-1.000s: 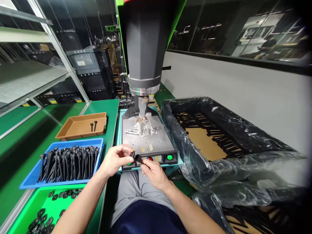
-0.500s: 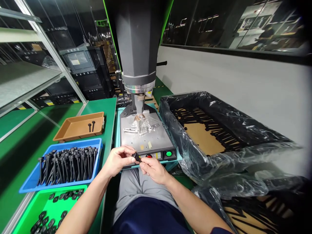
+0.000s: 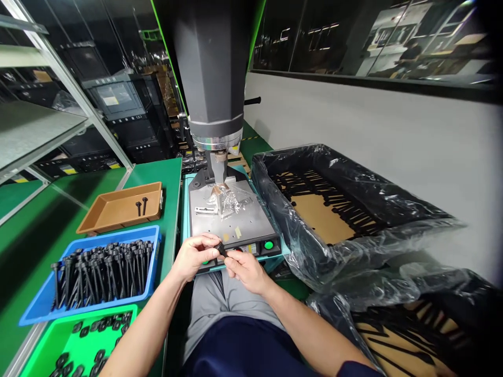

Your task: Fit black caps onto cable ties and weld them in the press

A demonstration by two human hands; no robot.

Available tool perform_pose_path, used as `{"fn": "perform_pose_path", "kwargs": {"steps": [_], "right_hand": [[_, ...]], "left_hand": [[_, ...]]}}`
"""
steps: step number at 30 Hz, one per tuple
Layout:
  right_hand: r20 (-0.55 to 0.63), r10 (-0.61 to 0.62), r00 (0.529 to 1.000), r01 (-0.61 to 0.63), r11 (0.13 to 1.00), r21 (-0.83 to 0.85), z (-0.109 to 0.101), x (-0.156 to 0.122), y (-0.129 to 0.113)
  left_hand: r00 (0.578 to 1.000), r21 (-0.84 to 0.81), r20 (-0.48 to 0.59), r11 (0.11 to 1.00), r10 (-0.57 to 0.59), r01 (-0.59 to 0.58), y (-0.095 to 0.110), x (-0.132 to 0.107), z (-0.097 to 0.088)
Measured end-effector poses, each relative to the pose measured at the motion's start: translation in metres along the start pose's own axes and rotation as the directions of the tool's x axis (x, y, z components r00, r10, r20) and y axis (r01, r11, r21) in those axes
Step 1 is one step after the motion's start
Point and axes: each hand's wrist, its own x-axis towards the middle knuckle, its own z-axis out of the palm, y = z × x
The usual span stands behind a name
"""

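Green benchtop (image 3: 171,173) flanked the steel machine plate (image 3: 255,221). Left hand (image 3: 195,256) and right hand (image 3: 245,269) pinched a black plastic piece (image 3: 222,250) in their fingertips near the front panel (image 3: 261,248) — a slack grip risked dropping it.

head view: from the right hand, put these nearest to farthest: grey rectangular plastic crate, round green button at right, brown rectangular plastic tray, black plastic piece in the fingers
1. Black plastic piece: held by the right hand
2. Round green button: ahead, to the right
3. Brown rectangular plastic tray: left, farther off
4. Grey rectangular plastic crate: left background
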Motion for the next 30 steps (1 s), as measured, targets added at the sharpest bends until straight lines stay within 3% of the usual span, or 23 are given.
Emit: {"fn": "perform_pose_path", "kwargs": {"steps": [3,8,12,15,18,21,23,26,30], "right_hand": [[-0.067,0.028,0.997,-0.022,0.996,0.087,0.0,0.001,0.003],[-0.093,0.073,0.993,-0.058,0.988,0.146,-0.002,0.006,0.011],[-0.131,0.144,0.981,-0.088,0.928,0.362,-0.007,0.013,0.02],[-0.146,0.178,0.973,-0.096,0.89,0.445,-0.014,0.019,0.03],[-0.186,0.209,0.96,-0.109,0.891,0.441,-0.027,0.029,0.043],[-0.351,0.27,0.897,-0.097,0.893,0.438,-0.044,0.041,0.059],[-0.398,0.312,0.863,-0.109,0.883,0.457,-0.055,0.051,0.069],[-0.337,0.361,0.87,-0.157,0.85,0.504,-0.065,0.067,0.078],[-0.252,0.355,0.9,-0.156,0.803,0.575,-0.065,0.091,0.082]], "left_hand": [[0.999,0.097,0.039,0.995,0.016,-0.019,-0.002,0.003,0.004],[0.99,0.334,0.001,0.933,0.139,-0.132,-0.006,0.013,0.011],[0.986,0.379,0.044,0.911,0.159,-0.164,-0.017,0.023,0.019],[0.993,0.332,0.032,0.935,0.117,-0.121,-0.033,0.03,0.023],[0.999,0.197,-0.03,0.98,0.034,-0.028,-0.055,0.037,0.023],[0.986,-0.102,-0.093,0.987,-0.137,0.127,-0.073,0.044,0.019],[0.97,-0.366,-0.06,0.91,-0.234,0.197,-0.082,0.049,0.013],[0.969,-0.662,0.008,0.726,-0.245,0.189,-0.09,0.06,0.003],[0.958,-0.797,-0.07,0.594,-0.278,0.114,-0.093,0.072,0.002]]}}
